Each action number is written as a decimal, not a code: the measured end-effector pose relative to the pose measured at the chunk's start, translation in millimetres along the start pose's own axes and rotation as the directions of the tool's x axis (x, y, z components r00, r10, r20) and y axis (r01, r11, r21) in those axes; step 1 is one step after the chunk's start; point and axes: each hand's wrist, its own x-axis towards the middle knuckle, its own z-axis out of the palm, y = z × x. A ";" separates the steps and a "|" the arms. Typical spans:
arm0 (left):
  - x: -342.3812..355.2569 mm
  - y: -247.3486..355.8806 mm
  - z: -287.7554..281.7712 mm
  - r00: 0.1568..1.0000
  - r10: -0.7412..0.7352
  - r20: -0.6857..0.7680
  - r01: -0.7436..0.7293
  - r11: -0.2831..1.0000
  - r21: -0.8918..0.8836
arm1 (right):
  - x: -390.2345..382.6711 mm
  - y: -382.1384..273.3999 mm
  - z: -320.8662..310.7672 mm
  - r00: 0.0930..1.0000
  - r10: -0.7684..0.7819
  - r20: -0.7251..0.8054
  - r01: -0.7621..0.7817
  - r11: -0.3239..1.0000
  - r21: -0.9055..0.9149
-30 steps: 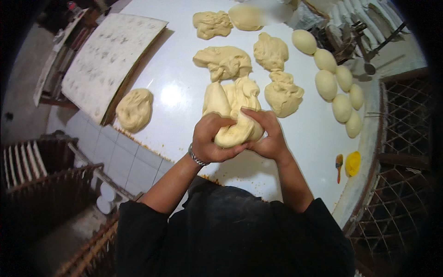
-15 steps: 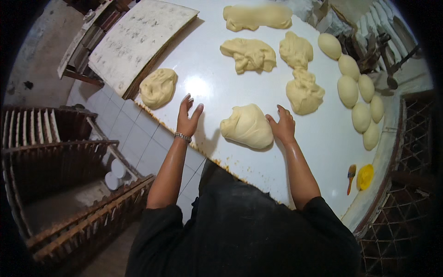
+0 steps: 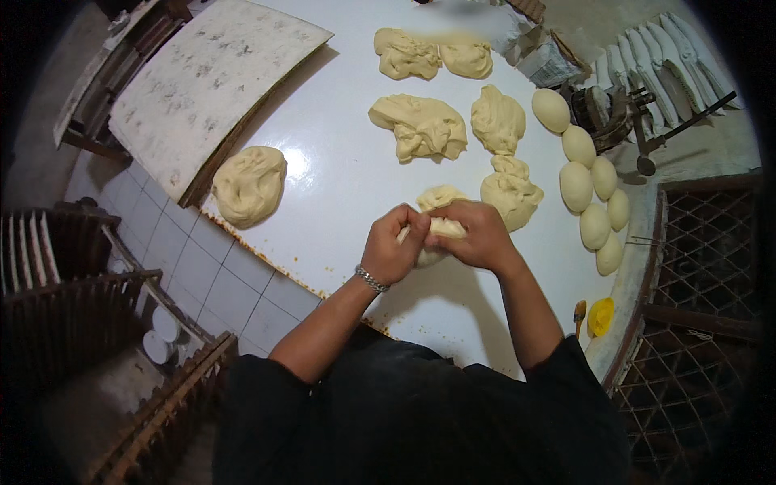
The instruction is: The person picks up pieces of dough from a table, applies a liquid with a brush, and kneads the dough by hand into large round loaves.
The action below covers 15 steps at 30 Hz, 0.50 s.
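Observation:
Both of my hands grip one lump of pale dough [image 3: 443, 196] above the near part of the white table. My left hand [image 3: 396, 242], with a chain bracelet at the wrist, is closed on its left side. My right hand [image 3: 477, 233] is closed on its right side, and a bit of dough bulges up between the two thumbs. Much of the lump is hidden behind my hands. Just beyond my right hand lies a two-part dough piece [image 3: 511, 198]. To the left, near the table edge, rests a rounded dough lump [image 3: 249, 186].
More rough dough lumps [image 3: 419, 125] lie farther back. Several smooth dough balls [image 3: 575, 186] line the right side, with a brush [image 3: 579, 314] and a yellow dish [image 3: 600, 317] nearer me. Stacked boards [image 3: 218, 81] cover the far left corner. A wooden rack [image 3: 162, 404] stands lower left.
My hands were open and apart on either side of the dough lump; now they have come together and closed on it. The view has shifted a little.

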 end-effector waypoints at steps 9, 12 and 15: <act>-192.3 -92.7 4.3 0.916 -0.391 0.087 0.214 0.661 0.720 | -198.6 23.9 145.0 0.855 0.313 0.413 -0.423 0.882 0.206; -179.9 -82.2 -30.6 0.943 -0.329 0.047 0.232 0.751 0.618 | -190.8 33.8 126.0 0.876 0.264 0.403 -0.403 0.859 0.315; -77.5 -53.3 -32.9 0.961 0.220 -0.166 -0.063 0.762 0.645 | -129.2 122.0 105.1 0.773 0.626 0.101 -0.597 0.665 0.448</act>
